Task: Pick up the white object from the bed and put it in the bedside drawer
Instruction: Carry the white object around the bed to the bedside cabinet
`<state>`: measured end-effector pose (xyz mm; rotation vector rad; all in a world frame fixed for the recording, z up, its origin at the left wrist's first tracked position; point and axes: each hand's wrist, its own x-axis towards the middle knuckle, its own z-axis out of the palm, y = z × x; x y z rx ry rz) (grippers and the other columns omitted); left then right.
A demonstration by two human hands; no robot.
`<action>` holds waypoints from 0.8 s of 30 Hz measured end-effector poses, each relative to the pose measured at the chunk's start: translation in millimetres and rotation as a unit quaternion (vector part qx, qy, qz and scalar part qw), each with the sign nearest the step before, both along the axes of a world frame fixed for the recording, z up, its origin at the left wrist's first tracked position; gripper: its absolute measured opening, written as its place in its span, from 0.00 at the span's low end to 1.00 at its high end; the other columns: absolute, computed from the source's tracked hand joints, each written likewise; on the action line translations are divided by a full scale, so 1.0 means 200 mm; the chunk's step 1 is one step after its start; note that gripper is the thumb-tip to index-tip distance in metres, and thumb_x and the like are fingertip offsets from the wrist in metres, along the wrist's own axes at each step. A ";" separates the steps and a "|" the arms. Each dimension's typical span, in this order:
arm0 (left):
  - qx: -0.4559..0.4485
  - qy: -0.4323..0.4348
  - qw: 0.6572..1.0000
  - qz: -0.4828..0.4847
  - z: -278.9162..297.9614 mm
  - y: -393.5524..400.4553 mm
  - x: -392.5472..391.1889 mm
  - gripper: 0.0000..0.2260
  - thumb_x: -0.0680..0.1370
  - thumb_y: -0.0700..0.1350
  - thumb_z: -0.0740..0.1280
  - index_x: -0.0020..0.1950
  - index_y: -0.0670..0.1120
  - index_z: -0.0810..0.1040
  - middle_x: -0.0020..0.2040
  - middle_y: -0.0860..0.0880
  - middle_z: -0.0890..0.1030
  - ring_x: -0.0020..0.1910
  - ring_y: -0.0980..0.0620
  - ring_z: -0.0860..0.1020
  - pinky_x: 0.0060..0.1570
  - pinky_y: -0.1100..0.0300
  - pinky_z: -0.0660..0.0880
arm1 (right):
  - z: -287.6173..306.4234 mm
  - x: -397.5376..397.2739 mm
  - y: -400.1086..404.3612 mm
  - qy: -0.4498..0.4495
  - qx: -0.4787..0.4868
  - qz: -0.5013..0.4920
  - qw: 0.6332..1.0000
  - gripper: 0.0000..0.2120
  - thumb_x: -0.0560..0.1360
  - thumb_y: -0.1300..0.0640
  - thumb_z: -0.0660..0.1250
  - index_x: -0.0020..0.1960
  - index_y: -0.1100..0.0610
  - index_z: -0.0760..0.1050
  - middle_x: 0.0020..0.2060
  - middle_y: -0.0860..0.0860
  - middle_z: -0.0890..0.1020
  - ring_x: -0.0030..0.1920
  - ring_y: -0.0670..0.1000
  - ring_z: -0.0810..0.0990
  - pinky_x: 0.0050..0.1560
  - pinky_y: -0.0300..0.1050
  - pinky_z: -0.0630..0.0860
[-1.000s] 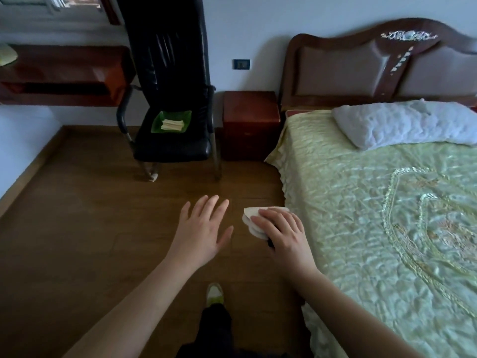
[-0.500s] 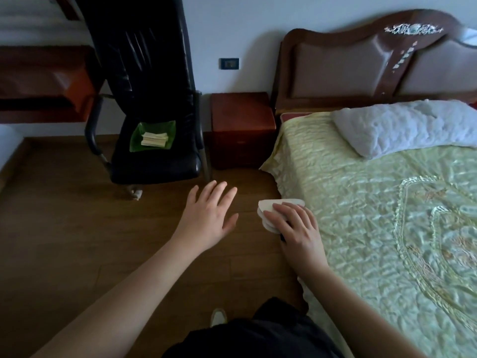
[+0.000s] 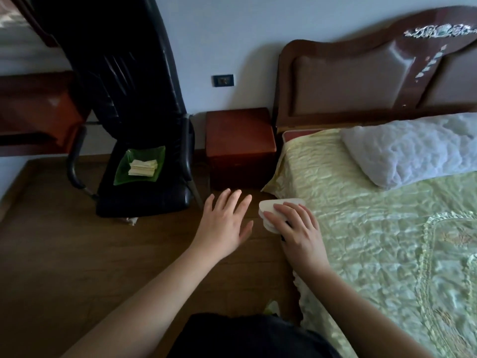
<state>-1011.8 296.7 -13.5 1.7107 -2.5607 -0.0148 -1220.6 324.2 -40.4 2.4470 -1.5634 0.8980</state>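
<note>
White object (image 3: 271,209) sits in the right hand (image 3: 296,228), whose fingers (image 3: 277,217) curl over its top while its pale rounded edges stick out toward the left; it is held off the bed, over the floor just beside the edge of the green bedspread (image 3: 374,228). What kind of thing it is cannot be made out in the dim light, though it looks like two stacked flat pieces. Beside it the left hand (image 3: 227,226) is empty, palm down, fingers spread wide, reaching toward the reddish bedside cabinet (image 3: 240,146), which stands between the black chair (image 3: 139,161) and the headboard (image 3: 361,81). A green tray (image 3: 124,169) rests on the chair seat.
</note>
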 end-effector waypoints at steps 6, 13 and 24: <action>-0.002 -0.012 1.000 0.021 -0.03 -0.24 -0.02 0.26 0.79 0.59 0.54 0.74 0.48 0.66 0.73 0.42 0.68 0.74 0.40 0.62 0.71 0.37 0.56 | 0.00 -0.05 -0.34 -0.010 0.016 0.025 1.000 0.18 0.73 0.63 0.62 0.61 0.56 0.79 0.58 0.58 0.80 0.61 0.61 0.77 0.62 0.61 0.71; 0.019 -0.009 0.999 0.025 -0.16 -0.59 0.09 0.27 0.79 0.59 0.54 0.76 0.48 0.62 0.75 0.43 0.66 0.75 0.41 0.61 0.72 0.40 0.55 | -0.10 0.05 -0.71 -0.017 0.039 0.025 0.999 0.18 0.73 0.62 0.62 0.61 0.55 0.79 0.57 0.56 0.80 0.60 0.59 0.77 0.62 0.60 0.71; 0.040 0.066 0.997 0.006 -0.32 -1.38 0.27 0.24 0.80 0.55 0.56 0.74 0.46 0.66 0.73 0.44 0.69 0.74 0.43 0.64 0.72 0.42 0.61 | -0.18 0.26 -1.43 -0.007 0.077 -0.010 0.997 0.18 0.72 0.64 0.61 0.60 0.56 0.80 0.56 0.56 0.81 0.59 0.60 0.78 0.59 0.61 0.72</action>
